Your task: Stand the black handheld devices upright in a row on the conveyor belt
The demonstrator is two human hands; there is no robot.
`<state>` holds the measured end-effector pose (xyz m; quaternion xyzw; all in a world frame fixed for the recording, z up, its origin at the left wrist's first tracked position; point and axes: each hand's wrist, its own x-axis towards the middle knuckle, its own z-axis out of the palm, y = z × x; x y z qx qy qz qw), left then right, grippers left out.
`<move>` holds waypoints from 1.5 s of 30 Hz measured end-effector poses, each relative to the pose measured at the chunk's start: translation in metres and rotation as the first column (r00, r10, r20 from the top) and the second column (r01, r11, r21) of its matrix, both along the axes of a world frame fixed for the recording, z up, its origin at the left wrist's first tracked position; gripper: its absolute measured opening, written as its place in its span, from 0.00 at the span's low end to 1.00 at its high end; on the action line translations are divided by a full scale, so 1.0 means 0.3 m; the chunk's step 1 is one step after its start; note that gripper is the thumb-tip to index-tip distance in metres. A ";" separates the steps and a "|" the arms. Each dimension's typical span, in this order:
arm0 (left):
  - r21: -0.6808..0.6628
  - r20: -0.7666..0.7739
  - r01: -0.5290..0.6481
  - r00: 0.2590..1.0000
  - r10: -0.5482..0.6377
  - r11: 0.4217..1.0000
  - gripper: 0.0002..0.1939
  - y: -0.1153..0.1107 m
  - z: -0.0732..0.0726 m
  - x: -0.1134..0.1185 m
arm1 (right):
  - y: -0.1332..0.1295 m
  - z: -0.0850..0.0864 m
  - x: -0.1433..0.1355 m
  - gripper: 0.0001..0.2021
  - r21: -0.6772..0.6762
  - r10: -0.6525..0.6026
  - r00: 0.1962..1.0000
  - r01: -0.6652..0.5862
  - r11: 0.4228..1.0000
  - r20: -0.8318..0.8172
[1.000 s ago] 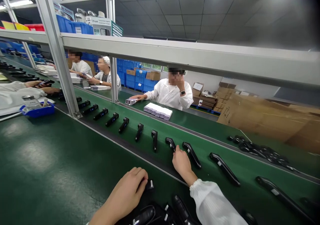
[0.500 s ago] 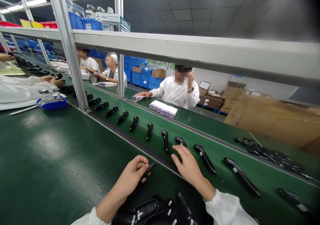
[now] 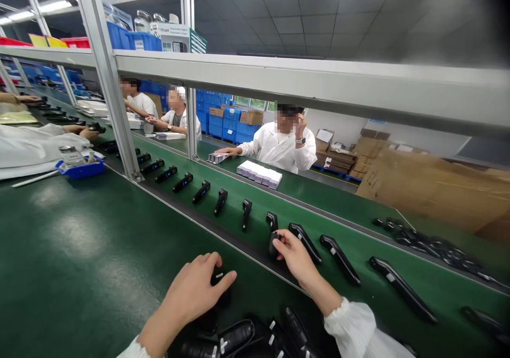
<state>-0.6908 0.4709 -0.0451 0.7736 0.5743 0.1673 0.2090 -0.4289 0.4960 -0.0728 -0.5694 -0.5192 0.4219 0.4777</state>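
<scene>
Over the bench edge my left hand (image 3: 195, 289) is spread, thumb apart from the fingers. A dark device (image 3: 218, 279) with a small white label lies under its fingertips, partly hidden. At the row on the green belt, the thumb and fingers of my right hand (image 3: 295, 257) pinch a rounded black handheld device (image 3: 273, 245). It overlaps the lower end of an angled black device (image 3: 271, 220) in the row; whether they are one piece I cannot tell. Below my hands lies a heap of black devices (image 3: 237, 334) with white labels.
More angled black devices (image 3: 340, 260) line the green belt (image 3: 255, 252). A blue tray (image 3: 82, 168) with a jar stands left. A metal post (image 3: 105, 82) and shelf beam (image 3: 279, 76) cross the view. Co-workers in white sit opposite, near stacked white-topped boxes (image 3: 258, 173). Black cables (image 3: 430, 246) lie right.
The left hand has let go of the slim black item it pinched, moved slightly left and down, and spread. The right hand has closed from open onto a black device at the belt.
</scene>
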 end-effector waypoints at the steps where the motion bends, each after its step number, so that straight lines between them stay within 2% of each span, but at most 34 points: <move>1: 0.001 -0.071 0.030 0.997 -0.030 1.000 0.19 -0.003 -0.005 -0.002 | 0.023 -0.018 0.034 0.16 -0.012 -0.029 0.992 0.031 0.999 0.126; 4: 0.001 -0.180 0.087 0.980 -0.085 0.996 0.16 -0.013 -0.015 0.012 | 0.064 -0.057 0.095 0.15 -0.015 -0.064 0.869 0.082 0.997 0.491; 6: -0.009 -0.200 0.099 0.975 -0.099 0.995 0.15 -0.016 -0.015 0.024 | 0.074 -0.066 0.102 0.15 -0.007 -0.062 0.758 0.087 0.996 0.649; 9: 0.000 -0.207 0.104 0.973 -0.102 0.995 0.13 -0.012 -0.016 0.030 | 0.081 -0.063 0.090 0.21 -0.034 -0.044 0.619 0.114 0.993 0.784; 11: 0.012 -0.194 0.111 0.975 -0.107 0.994 0.13 -0.008 -0.020 0.028 | 0.090 -0.061 0.087 0.26 -0.049 -0.055 0.540 0.176 0.983 0.840; 13: 0.016 -0.172 0.115 0.979 -0.111 0.993 0.13 -0.003 -0.024 0.025 | 0.104 -0.064 0.092 0.27 -0.045 -0.079 0.473 0.245 0.969 0.878; 16: 0.011 -0.107 0.101 0.989 -0.100 0.995 0.11 0.003 -0.028 0.024 | 0.121 -0.078 0.110 0.22 -0.022 -0.107 0.410 0.298 0.954 0.906; 19: -0.021 0.016 0.062 0.998 -0.061 0.998 0.09 0.012 -0.028 0.023 | 0.126 -0.086 0.130 0.18 -0.008 -0.119 0.389 0.309 0.951 0.914; 24: -0.085 0.220 0.007 0.976 0.012 0.996 0.11 0.025 -0.017 0.012 | 0.105 -0.044 0.145 0.20 0.018 -0.147 0.362 0.336 0.942 0.920; 26: -0.134 0.326 -0.018 0.943 0.061 0.991 0.12 0.024 -0.004 0.007 | 0.082 -0.013 0.124 0.22 0.113 -0.240 0.391 0.321 0.940 0.888; 27: -0.168 0.400 -0.018 0.913 0.085 0.986 0.13 0.021 0.004 0.006 | 0.066 0.002 0.103 0.22 0.150 -0.268 0.464 0.276 0.950 0.844; 28: -0.204 0.480 -0.006 0.871 0.106 0.979 0.14 0.016 0.013 0.007 | 0.047 0.016 0.075 0.22 0.155 -0.247 0.587 0.203 0.967 0.771; 29: -0.240 0.564 0.021 0.817 0.122 0.971 0.15 0.010 0.022 0.011 | 0.024 0.030 0.040 0.21 0.129 -0.163 0.733 0.104 0.986 0.660; 30: -0.274 0.643 0.064 0.754 0.133 0.960 0.15 0.002 0.030 0.018 | -0.002 0.042 0.001 0.20 0.083 -0.023 0.859 -0.022 0.996 0.512; 31: -0.305 0.709 0.122 0.691 0.140 0.945 0.15 -0.006 0.037 0.027 | -0.028 0.052 -0.041 0.20 0.033 0.135 0.933 -0.154 0.987 0.333; 33: -0.344 0.794 0.244 0.591 0.142 0.907 0.15 -0.020 0.043 0.049 | -0.077 0.070 -0.124 0.23 0.018 0.340 0.940 -0.340 0.940 0.026; 35: -0.349 0.831 0.329 0.541 0.128 0.877 0.14 -0.027 0.042 0.069 | -0.110 0.083 -0.188 0.23 0.046 0.364 0.915 -0.362 0.931 -0.175; 37: -0.332 0.817 0.331 0.569 0.095 0.883 0.14 -0.026 0.038 0.072 | -0.120 0.087 -0.218 0.19 0.045 0.308 0.907 -0.308 0.950 -0.288; 39: -0.283 0.726 0.285 0.687 0.010 0.916 0.13 -0.022 0.038 0.050 | -0.106 0.080 -0.209 0.16 0.031 0.250 0.928 -0.251 0.967 -0.277; 40: -0.254 0.645 0.275 0.762 -0.049 0.927 0.12 -0.021 0.042 0.029 | -0.092 0.071 -0.192 0.16 0.033 0.212 0.955 -0.210 0.977 -0.209; 42: -0.246 0.432 0.297 0.886 -0.170 0.923 0.16 -0.025 0.055 -0.023 | -0.052 0.047 -0.140 0.16 0.060 0.087 0.996 -0.089 0.994 0.033; 43: -0.284 0.327 0.312 0.920 -0.215 0.907 0.20 -0.029 0.062 -0.049 | -0.029 0.033 -0.108 0.16 0.078 0.013 0.984 -0.027 0.997 0.177; 45: -0.349 0.159 0.295 0.954 -0.254 0.889 0.26 -0.034 0.068 -0.089 | 0.016 0.005 -0.045 0.17 0.099 -0.100 0.895 0.063 0.993 0.435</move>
